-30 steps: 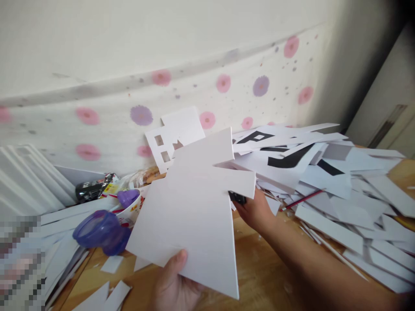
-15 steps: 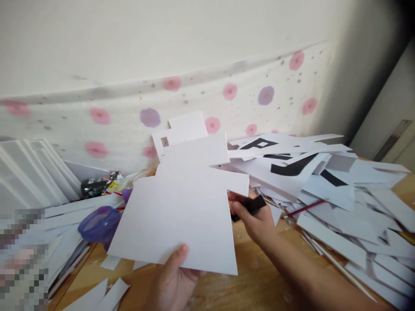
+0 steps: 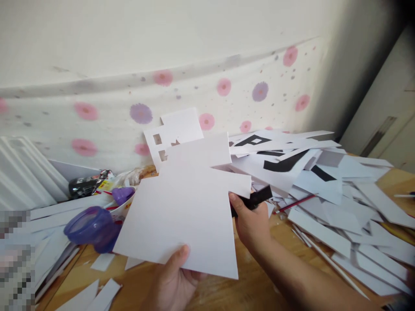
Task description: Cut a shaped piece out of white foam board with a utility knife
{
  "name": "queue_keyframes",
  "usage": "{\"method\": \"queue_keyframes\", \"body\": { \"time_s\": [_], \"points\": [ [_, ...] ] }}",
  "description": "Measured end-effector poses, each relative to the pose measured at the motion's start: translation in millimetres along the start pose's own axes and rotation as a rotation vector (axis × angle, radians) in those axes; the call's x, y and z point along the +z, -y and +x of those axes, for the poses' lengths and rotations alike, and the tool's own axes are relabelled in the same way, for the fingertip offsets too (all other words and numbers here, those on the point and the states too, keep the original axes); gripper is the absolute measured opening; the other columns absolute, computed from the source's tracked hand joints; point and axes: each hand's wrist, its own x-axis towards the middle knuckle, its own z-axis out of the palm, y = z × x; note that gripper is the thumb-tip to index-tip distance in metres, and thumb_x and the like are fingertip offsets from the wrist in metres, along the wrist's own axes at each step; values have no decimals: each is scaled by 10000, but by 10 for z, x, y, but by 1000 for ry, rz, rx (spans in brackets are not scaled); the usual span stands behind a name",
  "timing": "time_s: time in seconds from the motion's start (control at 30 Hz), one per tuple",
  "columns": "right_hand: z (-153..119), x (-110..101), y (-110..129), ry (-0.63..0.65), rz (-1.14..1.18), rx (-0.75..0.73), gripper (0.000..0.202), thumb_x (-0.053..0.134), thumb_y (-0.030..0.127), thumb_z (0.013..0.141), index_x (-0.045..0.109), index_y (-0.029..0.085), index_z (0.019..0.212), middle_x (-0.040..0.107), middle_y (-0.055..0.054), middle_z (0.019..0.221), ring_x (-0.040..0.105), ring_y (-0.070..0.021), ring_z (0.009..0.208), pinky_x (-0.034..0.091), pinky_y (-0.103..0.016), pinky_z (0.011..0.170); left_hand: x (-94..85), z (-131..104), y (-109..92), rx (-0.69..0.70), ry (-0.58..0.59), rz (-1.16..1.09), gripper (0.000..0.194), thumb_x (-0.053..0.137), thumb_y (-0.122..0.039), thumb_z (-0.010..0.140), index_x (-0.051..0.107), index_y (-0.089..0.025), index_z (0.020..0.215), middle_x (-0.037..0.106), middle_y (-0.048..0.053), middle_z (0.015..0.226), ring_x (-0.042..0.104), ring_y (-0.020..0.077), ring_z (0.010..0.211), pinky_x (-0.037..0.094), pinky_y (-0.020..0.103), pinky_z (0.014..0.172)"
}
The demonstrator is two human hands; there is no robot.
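Observation:
A large white sheet of card [image 3: 184, 216] with stepped, cut-out edges is held up in front of me. My left hand [image 3: 180, 270] grips its lower edge, thumb on the front and fingers behind. At the sheet's right edge, my right hand [image 3: 251, 218] is closed round a flat black piece [image 3: 261, 196], partly hidden behind the sheet, so its exact kind cannot be made out. The right thumb touches the card's edge. Behind the sheet stands another white cut piece [image 3: 181, 125] with small square holes.
White card scraps [image 3: 324, 216], some with black shapes, pile up on the right with a red pencil [image 3: 296, 203]. Leftward are a purple translucent cup [image 3: 87, 226], a black packet [image 3: 84, 185] and more white strips [image 3: 61, 220]. A flowered sheet [image 3: 113, 121] covers the wall behind the wooden table [image 3: 256, 280].
My right thumb has moved from the black piece to the card's right edge, and the black piece sticks out further right. More holes show in the piece behind. The view has shifted slightly right.

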Motion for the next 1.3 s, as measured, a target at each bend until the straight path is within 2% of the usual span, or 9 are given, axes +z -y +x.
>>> {"method": "queue_keyframes", "body": {
  "time_s": [0.1, 0.23, 0.43, 0.63, 0.77, 0.87, 1.03, 1.17, 1.3],
  "points": [
    [6, -22, 27, 19, 8, 27, 241, 711, 400, 779, 634, 195, 678, 611, -13, 552, 603, -179, 575, 510, -307, 545, -12, -6, -2, -19, -9, -10, 315, 782, -119, 742, 740, -265, 1019, 770, 24, 975, 730, 181, 778, 605, 248, 673],
    [12, -35, 54, 20, -52, -12, 242, 696, 400, 795, 639, 199, 673, 609, -8, 556, 581, -164, 554, 495, -294, 534, -42, 0, 1, -39, 25, -9, 421, 779, -136, 752, 700, -267, 1144, 770, 39, 966, 733, 187, 797, 604, 244, 697],
    [0, -12, 68, 8, -25, -32, 193, 683, 381, 806, 673, 193, 767, 625, -7, 603, 575, -160, 571, 504, -301, 571, -22, 5, 8, -39, 43, -1, 332, 759, -136, 772, 723, -240, 1084, 770, 46, 967, 731, 175, 773, 597, 224, 658],
    [-1, 0, 29, -50, 20, -12, 177, 700, 355, 783, 668, 184, 810, 664, -25, 715, 605, -179, 669, 514, -306, 626, -36, 23, 35, -40, 17, 0, 453, 760, -133, 769, 668, -252, 1196, 768, 37, 979, 730, 169, 775, 594, 218, 649],
    [-27, -5, 19, -34, 41, 42, 137, 677, 294, 787, 627, 185, 721, 607, 4, 632, 554, -149, 600, 471, -274, 569, -35, 30, 42, -19, 5, 20, 493, 772, -136, 756, 649, -262, 1217, 766, 29, 967, 725, 170, 746, 572, 198, 555],
    [-68, 2, 28, 25, 94, 66, 173, 652, 271, 793, 578, 192, 659, 565, 20, 611, 518, -128, 576, 436, -255, 546, -21, 34, 29, 18, -11, 32, 508, 774, -134, 755, 640, -264, 1227, 765, 15, 951, 719, 161, 739, 587, 212, 593],
    [-61, 19, -5, 14, 183, 98, 103, 678, 279, 756, 632, 189, 738, 586, 20, 599, 541, -141, 566, 453, -271, 556, -18, 37, 10, 22, -20, 36, 454, 776, -129, 745, 668, -230, 1174, 763, 24, 929, 716, 164, 717, 591, 223, 605],
    [2, 7, -64, -25, 175, 167, 217, 721, 359, 732, 602, 187, 678, 581, 8, 541, 556, -165, 536, 465, -298, 545, -40, 32, 18, 5, -19, 33, 445, 782, -138, 743, 670, -233, 1163, 763, 33, 942, 719, 176, 730, 585, 223, 590],
    [30, 0, -61, 1, 187, 156, 296, 732, 360, 722, 544, 199, 560, 582, -7, 532, 567, -174, 549, 480, -311, 561, -57, 34, 39, 8, 6, 38, 459, 773, -145, 758, 661, -245, 1192, 763, 25, 924, 718, 173, 720, 570, 207, 551]
  ]
}}
